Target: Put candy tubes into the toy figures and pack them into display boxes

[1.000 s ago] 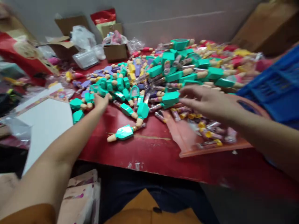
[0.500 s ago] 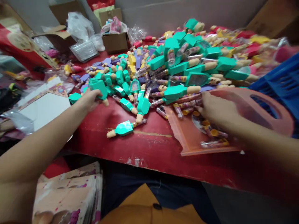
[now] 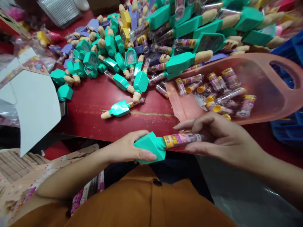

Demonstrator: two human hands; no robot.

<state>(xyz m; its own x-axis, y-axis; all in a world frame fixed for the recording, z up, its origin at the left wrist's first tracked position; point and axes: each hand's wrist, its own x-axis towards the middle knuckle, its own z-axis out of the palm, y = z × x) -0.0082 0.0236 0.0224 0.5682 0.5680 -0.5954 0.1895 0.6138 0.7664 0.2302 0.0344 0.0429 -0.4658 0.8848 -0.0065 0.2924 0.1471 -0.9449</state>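
Note:
My left hand (image 3: 132, 148) is wrapped around a green plastic toy piece (image 3: 151, 145), held in front of my body at the table's front edge. Between the thumb and fingers of my right hand (image 3: 217, 142) is a clear printed tube (image 3: 181, 139). Its yellow-capped end meets the neck of the green piece; whether it sits inside I cannot tell. Just beyond my right hand lies an orange plastic scoop tray (image 3: 265, 82) holding several similar tubes (image 3: 230, 78). Another green piece with a beige end and a tube (image 3: 120, 108) rests alone on the red table.
A large heap of green pieces (image 3: 184, 63), with purple and yellow ones, covers the back of the red table (image 3: 90, 116). White card (image 3: 39, 97) overhangs the left edge. A blue crate (image 3: 287, 126) stands at the right. Printed sheets (image 3: 16, 167) are stacked lower left.
My left hand has brought a green piece from the heap to the front of my body. My right hand has come out of the orange tray with a tube, now against the piece.

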